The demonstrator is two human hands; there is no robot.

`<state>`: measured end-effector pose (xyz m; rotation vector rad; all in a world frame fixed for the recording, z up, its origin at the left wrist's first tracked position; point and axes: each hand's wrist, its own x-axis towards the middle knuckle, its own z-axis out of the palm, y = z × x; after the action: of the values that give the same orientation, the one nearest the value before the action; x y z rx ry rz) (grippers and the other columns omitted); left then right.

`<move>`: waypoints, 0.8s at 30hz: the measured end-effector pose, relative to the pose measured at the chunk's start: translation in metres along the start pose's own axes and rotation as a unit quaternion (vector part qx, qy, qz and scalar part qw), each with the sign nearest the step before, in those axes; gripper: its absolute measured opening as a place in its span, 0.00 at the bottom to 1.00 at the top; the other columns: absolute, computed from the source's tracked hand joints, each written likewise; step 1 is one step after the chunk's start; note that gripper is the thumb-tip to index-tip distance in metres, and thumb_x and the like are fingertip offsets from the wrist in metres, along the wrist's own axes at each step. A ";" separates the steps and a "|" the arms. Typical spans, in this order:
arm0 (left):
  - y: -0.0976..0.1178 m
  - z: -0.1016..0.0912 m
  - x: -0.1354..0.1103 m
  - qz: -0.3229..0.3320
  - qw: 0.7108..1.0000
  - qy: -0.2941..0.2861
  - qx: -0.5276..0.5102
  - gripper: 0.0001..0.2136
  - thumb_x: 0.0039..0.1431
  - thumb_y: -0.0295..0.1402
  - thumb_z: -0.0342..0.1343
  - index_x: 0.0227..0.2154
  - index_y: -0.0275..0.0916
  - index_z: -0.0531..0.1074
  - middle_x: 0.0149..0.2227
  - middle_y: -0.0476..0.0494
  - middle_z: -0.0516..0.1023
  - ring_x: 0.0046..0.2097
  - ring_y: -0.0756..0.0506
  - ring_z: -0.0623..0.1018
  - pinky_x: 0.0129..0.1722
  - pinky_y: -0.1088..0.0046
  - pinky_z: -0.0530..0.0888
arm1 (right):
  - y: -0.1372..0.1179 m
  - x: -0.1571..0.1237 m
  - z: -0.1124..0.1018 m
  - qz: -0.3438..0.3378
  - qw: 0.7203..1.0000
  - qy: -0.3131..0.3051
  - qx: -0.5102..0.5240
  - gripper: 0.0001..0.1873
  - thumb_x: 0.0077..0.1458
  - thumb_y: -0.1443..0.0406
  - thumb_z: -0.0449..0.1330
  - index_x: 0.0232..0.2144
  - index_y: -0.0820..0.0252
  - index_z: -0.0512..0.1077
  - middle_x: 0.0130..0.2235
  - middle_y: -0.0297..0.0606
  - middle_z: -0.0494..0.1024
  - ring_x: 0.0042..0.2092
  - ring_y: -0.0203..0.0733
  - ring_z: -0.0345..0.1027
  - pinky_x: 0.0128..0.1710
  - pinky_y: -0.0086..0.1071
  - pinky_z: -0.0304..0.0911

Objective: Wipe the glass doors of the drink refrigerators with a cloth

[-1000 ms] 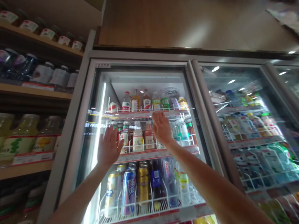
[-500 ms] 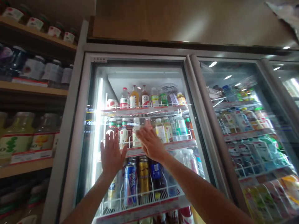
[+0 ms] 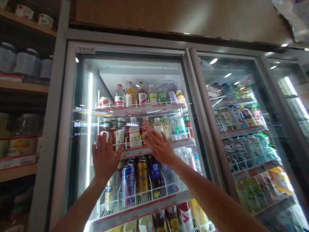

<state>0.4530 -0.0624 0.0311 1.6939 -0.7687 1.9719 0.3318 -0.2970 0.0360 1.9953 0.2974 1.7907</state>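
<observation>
A drinks fridge stands before me, and both my palms lie flat on its glass door. My left hand rests open, fingers up, over the left end of the middle shelf. My right hand is open too, fingers spread and pointing up-left, over the bottles on the middle shelf. Behind the glass the top shelf carries juice and water bottles. Cans stand in wire racks on the shelf below my hands. Neither hand holds anything.
A second glass-door fridge full of drinks adjoins on the right, its frame meeting the first door. Wooden shelves with jars and bottles stand at the left. A wooden panel runs above the fridges.
My right hand has slid down the glass from the top shelf level to the middle shelf. My left hand stayed flat on the glass. The view has shifted right and downward.
</observation>
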 end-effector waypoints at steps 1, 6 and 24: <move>-0.001 0.001 -0.001 0.003 1.000 0.001 0.003 0.30 0.63 0.44 0.40 0.63 0.33 0.47 0.65 0.30 0.50 0.67 0.37 0.47 0.62 0.51 0.47 | 0.012 -0.008 -0.002 0.038 0.999 0.018 -0.009 0.28 0.59 0.65 0.45 0.62 0.51 0.54 0.64 0.35 0.57 0.66 0.43 0.43 0.63 0.45 0.44; -0.003 0.003 -0.002 0.006 1.000 0.000 0.016 0.30 0.63 0.43 0.42 0.64 0.35 0.45 0.65 0.32 0.49 0.67 0.37 0.47 0.62 0.52 0.48 | 0.068 -0.033 -0.009 0.357 0.920 0.155 -0.049 0.28 0.59 0.67 0.43 0.62 0.59 0.54 0.62 0.49 0.59 0.64 0.53 0.48 0.58 0.54 0.50; 0.005 -0.006 -0.024 -0.036 0.998 -0.025 0.041 0.27 0.64 0.41 0.39 0.63 0.35 0.49 0.65 0.32 0.51 0.66 0.37 0.51 0.62 0.52 0.49 | -0.012 -0.072 -0.005 0.081 0.995 0.042 0.043 0.33 0.57 0.69 0.46 0.64 0.53 0.46 0.65 0.38 0.55 0.67 0.45 0.41 0.62 0.46 0.45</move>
<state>0.4493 -0.0616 0.0061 1.7976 -0.6425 1.9425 0.3185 -0.3172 -0.0328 2.0583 0.2490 1.9980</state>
